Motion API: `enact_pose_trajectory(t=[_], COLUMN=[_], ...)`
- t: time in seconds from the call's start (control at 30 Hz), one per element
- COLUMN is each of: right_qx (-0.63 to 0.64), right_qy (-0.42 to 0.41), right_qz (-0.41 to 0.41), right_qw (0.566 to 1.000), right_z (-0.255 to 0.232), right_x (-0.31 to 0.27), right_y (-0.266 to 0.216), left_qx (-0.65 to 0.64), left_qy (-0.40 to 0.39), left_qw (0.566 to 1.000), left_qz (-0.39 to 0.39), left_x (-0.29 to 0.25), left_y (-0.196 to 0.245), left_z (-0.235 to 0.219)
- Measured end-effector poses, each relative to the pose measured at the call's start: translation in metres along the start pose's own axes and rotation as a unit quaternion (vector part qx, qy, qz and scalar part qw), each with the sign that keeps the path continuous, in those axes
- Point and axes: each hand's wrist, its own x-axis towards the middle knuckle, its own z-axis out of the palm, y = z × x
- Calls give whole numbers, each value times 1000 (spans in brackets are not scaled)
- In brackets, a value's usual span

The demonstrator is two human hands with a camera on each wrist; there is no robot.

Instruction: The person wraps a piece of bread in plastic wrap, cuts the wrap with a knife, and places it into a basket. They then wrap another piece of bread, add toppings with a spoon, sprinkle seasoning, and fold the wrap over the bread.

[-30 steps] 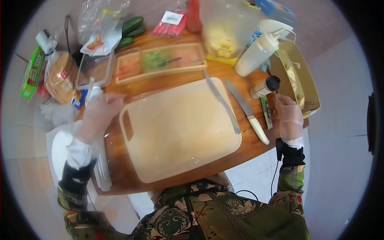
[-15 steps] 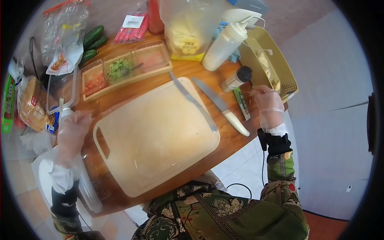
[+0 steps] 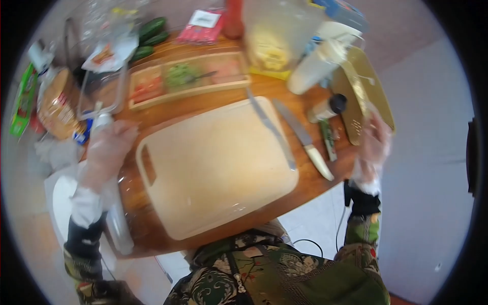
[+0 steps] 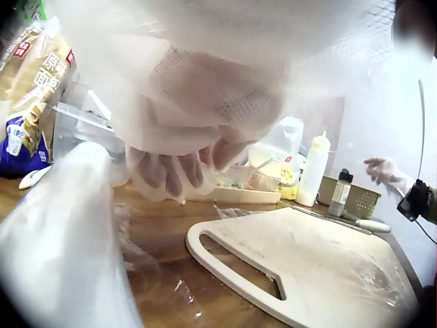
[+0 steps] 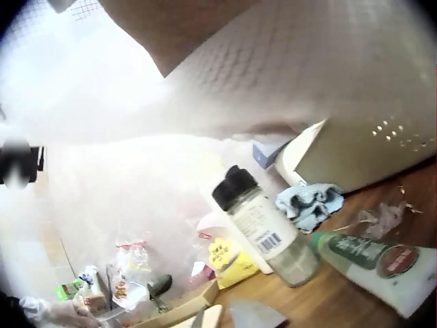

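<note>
My left hand point(image 3: 109, 152), in a clear plastic glove, hovers left of the cutting board point(image 3: 218, 168), its fingers loosely curled. Directly beneath and beside it runs a long white-capped roll point(image 3: 121, 234), seen large and blurred in the left wrist view. Clear film point(image 4: 372, 277) with wrinkles and glints lies over part of the board. My right hand point(image 3: 375, 140), gloved too, is raised at the corner of the tan basket point(image 3: 376, 96) with loose fingers and nothing visible in them. Near it are a black-capped shaker point(image 5: 266, 232), a green-and-white squeeze tube point(image 5: 375, 266) and a clear scrap point(image 5: 382, 220).
Two knives are close together: one blade point(image 3: 272, 132) on the board's right edge, a white-handled knife point(image 3: 305, 140) beside it. Behind stand a wooden tray point(image 3: 190, 91) of chopped food and a white squeeze bottle point(image 3: 315, 68). Bagged bread point(image 3: 61, 104) and cucumbers point(image 3: 151, 35) are at the left.
The head view has swung about. My right hand has moved from beside the squeeze tube outward to the right, and a clear scrap now shows where its fingertips were. The left hand stays near the roll.
</note>
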Motion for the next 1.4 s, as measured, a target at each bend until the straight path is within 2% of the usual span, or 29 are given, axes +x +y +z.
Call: enact_pose_trajectory(t=[0.03, 0.07, 0.1, 0.13, 0.17, 0.2, 0.23, 0.27, 0.37, 0.43, 0.47, 0.53, 0.67, 0.73, 0.77, 0.83, 0.93, 0.97, 1.03, 1.17, 1.27, 1.33, 1.4], right_qx=[43, 56, 189, 314, 213, 105, 103, 34, 60, -14, -13, 8, 11, -8, -9, -54, -30, -31, -31, -61, -36, -3, -21], right_qy=[-14, -23, -81, -136, -182, -221, -315, -355, -365, -398, -399, -381, -413, -414, -417, -508, -531, -533, -470, -474, -485, -542, -540], right_qz=[-94, -95, -92, -85, -213, -337, -190, -213, -230, -273, -275, -337, -282, -352, -352, -189, -147, -146, -253, -257, -219, -118, -99], right_qw=[995, 994, 974, 936, 936, 909, 924, 910, 900, 876, 874, 861, 866, 839, 838, 839, 834, 833, 845, 840, 846, 832, 836], right_z=[-10, -9, -5, -2, 1, 6, 12, 24, 61, 86, 98, 120, 143, 141, 143, 151, 150, 153, 159, 161, 165, 162, 159], right_x=[-3, -12, -25, -34, -33, -33, -42, -40, -45, -45, -45, -47, -52, -50, -48, -47, -48, -49, -52, -45, -42, -38, -43], right_y=[-5, -20, -40, -61, -84, -105, -122, -130, -143, -148, -150, -151, -154, -158, -166, -185, -188, -182, -170, -170, -172, -181, -184], left_qx=[1, 0, -33, -29, 21, 68, 73, 73, 125, 132, 132, 169, 195, 170, 168, 150, 151, 150, 142, 131, 133, 140, 141], left_qy=[1, 1, -3, -2, -1, -1, 10, 10, 8, 27, 28, -45, -9, -29, -31, -32, 1, -1, -42, -25, -12, -1, -2], left_qw=[1000, 1000, 999, 999, 999, 997, 997, 997, 992, 987, 988, 984, 979, 985, 985, 987, 985, 986, 989, 990, 989, 989, 989], left_qz=[-16, -26, -36, -41, -37, -31, 1, -1, 23, 83, 80, 24, 65, 31, 30, 42, 78, 78, 32, 48, 57, 48, 54], left_x=[-2, -2, -4, -3, -2, 0, 1, 1, 0, 4, 7, 13, 17, 20, 21, 24, 25, 26, 28, 28, 28, 28, 28], left_y=[6, 14, 18, 23, 29, 32, 30, 32, 36, 33, 35, 43, 37, 40, 38, 34, 28, 29, 36, 33, 35, 37, 34], left_z=[-2, -2, -2, -1, 0, 1, 5, 6, 10, 15, 14, 8, 13, 13, 15, 18, 26, 27, 25, 29, 28, 28, 28])
